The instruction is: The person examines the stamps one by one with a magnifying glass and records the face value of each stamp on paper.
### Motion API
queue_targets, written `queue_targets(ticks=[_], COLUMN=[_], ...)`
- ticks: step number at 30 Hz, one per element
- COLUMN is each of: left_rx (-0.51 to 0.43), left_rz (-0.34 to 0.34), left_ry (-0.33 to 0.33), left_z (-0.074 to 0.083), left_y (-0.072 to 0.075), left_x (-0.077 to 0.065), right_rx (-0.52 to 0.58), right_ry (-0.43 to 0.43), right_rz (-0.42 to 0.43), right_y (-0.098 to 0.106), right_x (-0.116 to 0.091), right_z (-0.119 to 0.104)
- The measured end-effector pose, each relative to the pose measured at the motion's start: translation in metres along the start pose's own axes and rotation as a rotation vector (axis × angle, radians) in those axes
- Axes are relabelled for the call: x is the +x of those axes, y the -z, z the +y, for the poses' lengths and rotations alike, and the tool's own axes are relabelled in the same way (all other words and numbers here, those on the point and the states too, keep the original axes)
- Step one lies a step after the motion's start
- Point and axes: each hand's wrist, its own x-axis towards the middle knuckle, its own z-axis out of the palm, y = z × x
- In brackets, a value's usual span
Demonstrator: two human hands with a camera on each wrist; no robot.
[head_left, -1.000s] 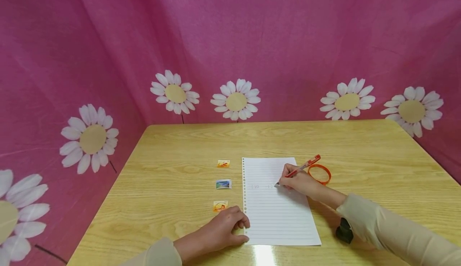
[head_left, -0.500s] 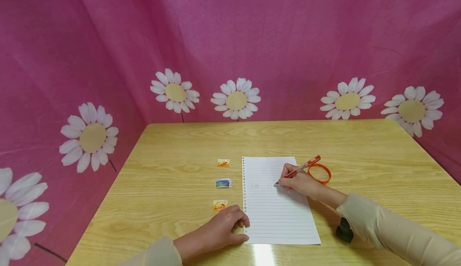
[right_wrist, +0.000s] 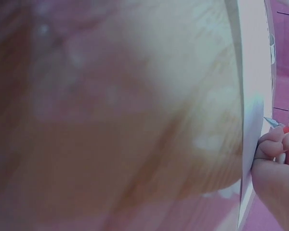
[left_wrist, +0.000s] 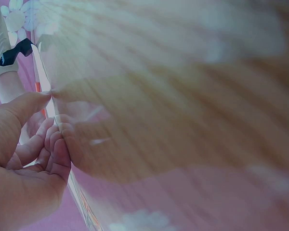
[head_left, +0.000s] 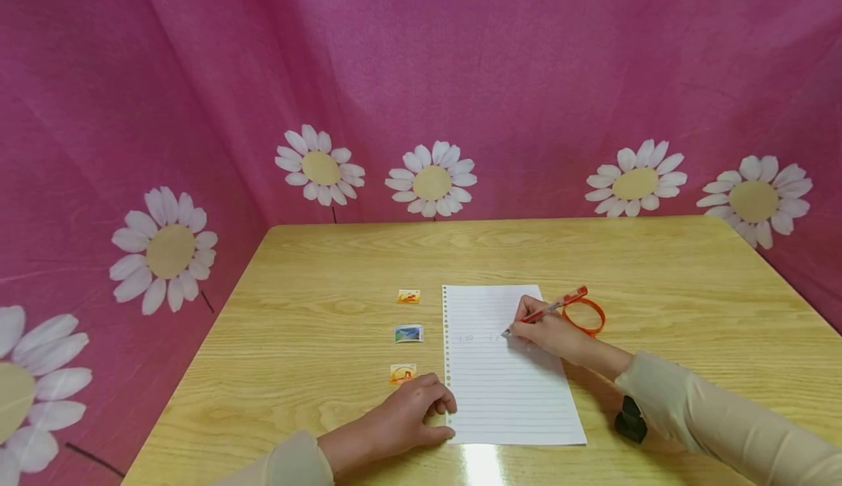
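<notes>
A red pen (head_left: pixel 555 303) is pinched in my right hand (head_left: pixel 546 331), its tip down on a lined white sheet (head_left: pixel 506 398). Faint handwritten figures (head_left: pixel 465 338) stand on one line to the left of the tip. In the right wrist view the pen's pointed tip (right_wrist: pixel 270 121) shows ahead of the bent fingers. My left hand (head_left: pixel 414 409) rests at the sheet's punched left edge, fingers loosely bent, with fingertips and thumb touching the edge. Three small stamps lie in a column left of the sheet: an orange one (head_left: pixel 408 297), a blue-green one (head_left: pixel 409 334) and an orange-and-white one (head_left: pixel 401 374).
A red ring-shaped band (head_left: pixel 584 316) lies right of the sheet, behind my right wrist. A black object (head_left: pixel 630 420) is at the underside of my right sleeve. The wooden table (head_left: pixel 316 289) meets a pink curtain (head_left: pixel 526 69) with daisies at the back.
The pen's back end has dipped slightly and shifted a little right, while its tip stays at the same written line. My left hand keeps its place at the sheet's edge.
</notes>
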Motion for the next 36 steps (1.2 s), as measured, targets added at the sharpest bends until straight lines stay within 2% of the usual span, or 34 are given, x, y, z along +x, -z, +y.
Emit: queue_targets(ticks=[19, 36], left_rx=[-0.013, -0.028], left_rz=[-0.005, -0.006], left_ry=[0.002, 0.009], left_z=[0.0008, 0.0009], left_y=[0.0009, 0.0015], left_x=[0.0002, 0.0004], right_rx=[-0.003, 0.073], right_ry=[0.015, -0.015], right_rz=[-0.041, -0.031], right_y=[0.0025, 0.0042], right_x=[-0.0005, -0.0005], right_z=[0.0008, 0.0011])
